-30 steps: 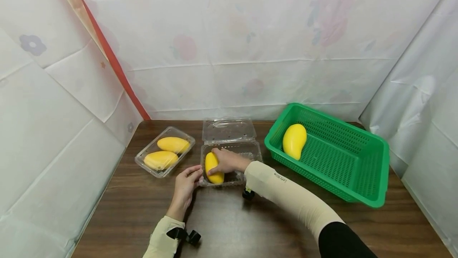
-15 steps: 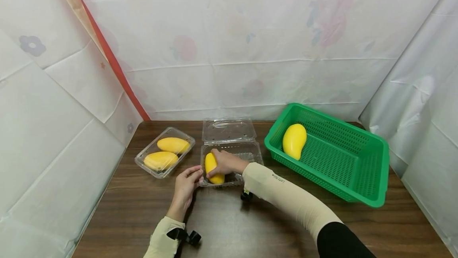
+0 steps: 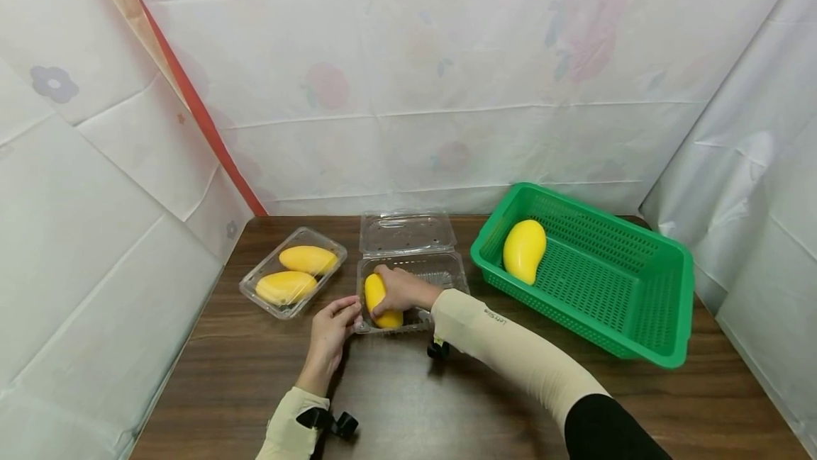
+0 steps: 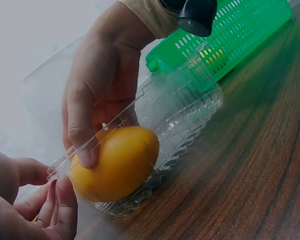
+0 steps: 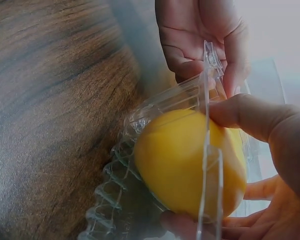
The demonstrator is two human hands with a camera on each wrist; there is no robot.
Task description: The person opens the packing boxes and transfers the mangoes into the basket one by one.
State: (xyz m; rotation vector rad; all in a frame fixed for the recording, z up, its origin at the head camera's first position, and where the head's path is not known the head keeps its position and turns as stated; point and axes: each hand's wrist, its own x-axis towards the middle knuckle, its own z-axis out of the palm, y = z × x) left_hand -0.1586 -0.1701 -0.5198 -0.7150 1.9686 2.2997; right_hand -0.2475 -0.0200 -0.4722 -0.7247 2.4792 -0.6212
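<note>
A yellow mango [image 3: 375, 293] lies in the left side of a clear plastic clamshell box [image 3: 447, 270], whose lid [image 3: 408, 232] is folded back toward the wall. My right hand [image 3: 405, 288] reaches in from the right and grips the mango, thumb on one side and fingers on the other, as the right wrist view shows on the mango [image 5: 175, 160]. At the near left corner, my left hand [image 3: 328, 336] pinches the box rim between thumb and fingers; the left wrist view shows this left hand [image 4: 35, 205] close up.
To the left, a closed clear box [image 3: 286, 312] holds two mangoes [image 3: 308, 259]. A green basket [image 3: 613, 332] on the right has one mango [image 3: 525, 251] inside. Everything stands on a brown wooden table [image 3: 408, 396] before white sheeting [image 3: 408, 91].
The mango under my right hand has turned slightly, its near end shifting a little to the right. The left hand keeps its hold on the box corner.
</note>
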